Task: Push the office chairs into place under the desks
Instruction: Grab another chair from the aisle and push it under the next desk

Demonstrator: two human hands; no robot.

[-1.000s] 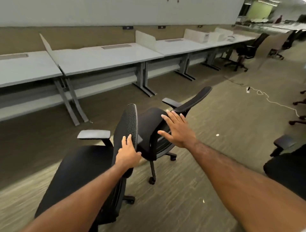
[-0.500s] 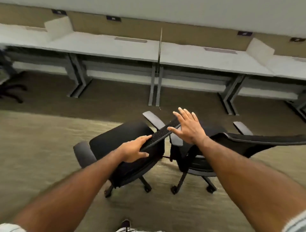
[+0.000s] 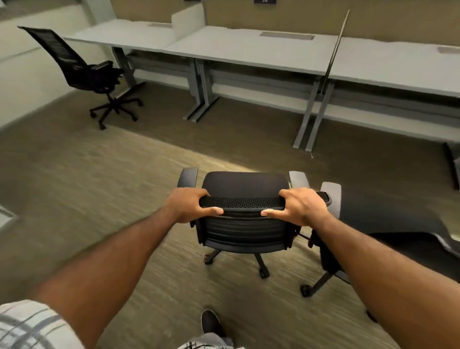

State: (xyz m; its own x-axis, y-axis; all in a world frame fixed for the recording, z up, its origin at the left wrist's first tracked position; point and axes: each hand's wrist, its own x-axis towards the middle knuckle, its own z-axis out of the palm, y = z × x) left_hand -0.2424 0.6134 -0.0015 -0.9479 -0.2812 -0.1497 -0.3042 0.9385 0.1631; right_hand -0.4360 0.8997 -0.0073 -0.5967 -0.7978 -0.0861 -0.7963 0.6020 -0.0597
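Left hand [image 3: 187, 204]: clamped on mesh office chair [image 3: 242, 225] backrest's left top corner.
Right hand [image 3: 302, 206]: clamped on right top corner.
Desks [image 3: 249, 49]: beyond, well apart.

1. Chair [image 3: 245, 233] – black, mesh-dotted top edge, ribbed back.
2. Armrests [image 3: 188, 179] – grey.
3. Desks [image 3: 249, 51] – pale grey tops, darker grey legs.
4. Carpet [image 3: 99, 179] – olive-brown, fine streaks.
5. Sleeve [image 3: 27, 326] – white, grey plaid.
6. Shoe [image 3: 210, 321] – black.

A thin divider panel [image 3: 336, 42] stands edge-on between worktops, a number plate [image 3: 265, 1] hangs on the tan wall, and striped carpet [image 3: 99, 179] covers the floor.
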